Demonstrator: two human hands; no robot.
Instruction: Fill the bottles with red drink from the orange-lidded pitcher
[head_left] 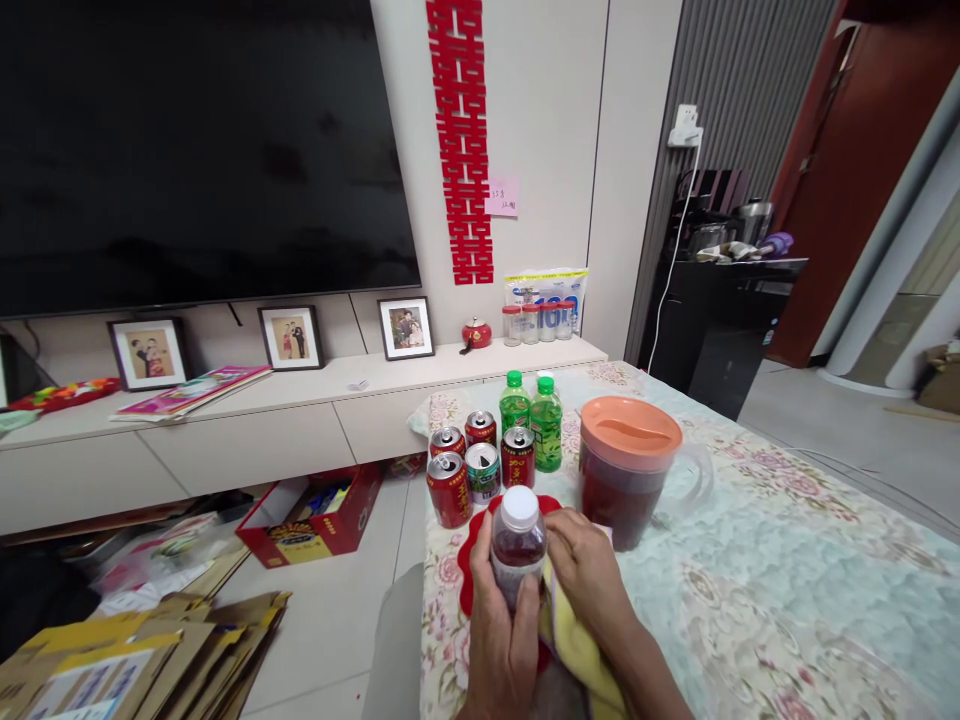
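Note:
My left hand [504,640] is wrapped round a clear plastic bottle [519,550] with a white cap and dark reddish contents, held upright. Beside it, my right hand [589,565] has its fingers curled against the bottle's right side, with a yellow cloth [574,640] in its grasp that hangs down toward me. Below both hands lies a red scalloped mat [466,565], partly covered. Just beyond stand several drink cans, among them a red can [450,490] and a green-and-white can [483,473]. Green-capped bottles [547,425] and a lidded pitcher [626,490] of dark liquid stand behind and right.
A flowered cloth [787,560] covers the table. Along the wall, a low white cabinet [247,440] bears picture frames [406,328], a red pot [476,333] and red-lidded jars [531,325]. On the floor at left are a red box [352,520] and flattened cardboard [165,650].

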